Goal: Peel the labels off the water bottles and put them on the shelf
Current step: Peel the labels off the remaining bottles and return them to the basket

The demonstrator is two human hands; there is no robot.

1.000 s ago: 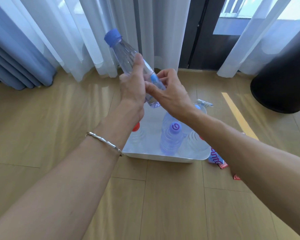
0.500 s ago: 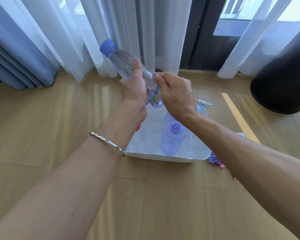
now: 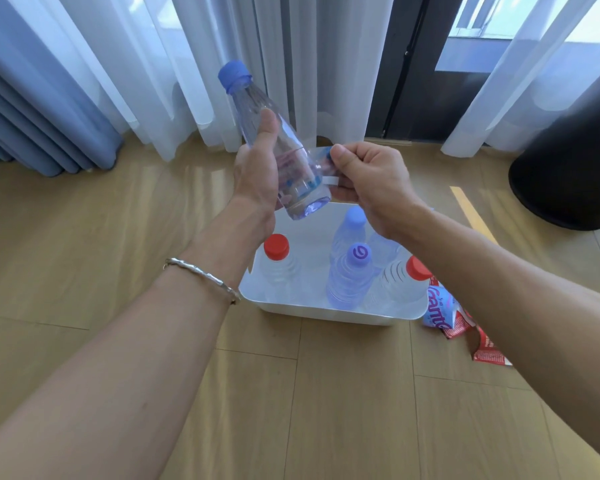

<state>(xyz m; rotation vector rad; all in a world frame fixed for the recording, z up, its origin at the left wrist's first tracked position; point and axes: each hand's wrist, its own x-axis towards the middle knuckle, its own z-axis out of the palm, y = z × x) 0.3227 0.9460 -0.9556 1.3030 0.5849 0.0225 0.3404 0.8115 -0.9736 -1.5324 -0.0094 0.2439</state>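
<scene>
My left hand [image 3: 257, 174] grips a clear water bottle [image 3: 284, 150] with a blue cap, tilted with the cap up and to the left, above a white bin [image 3: 326, 311]. My right hand [image 3: 371, 181] pinches the clear label [image 3: 321, 168], which is partly pulled away from the bottle's right side. Several bottles stand in the bin: one with a red cap [image 3: 276, 261] at the left, one with a purple cap [image 3: 350, 275] in the middle, another red-capped one [image 3: 400, 282] at the right.
Peeled labels [image 3: 444, 311], blue and red, lie on the wooden floor right of the bin. White sheer curtains [image 3: 201, 64] and blue drapes [image 3: 32, 109] hang behind. A black round object [image 3: 572, 171] stands at the far right.
My right hand has pulled to the right, drawing the label off the bottle's side. The bottle has shifted slightly while my left hand keeps hold of it.
</scene>
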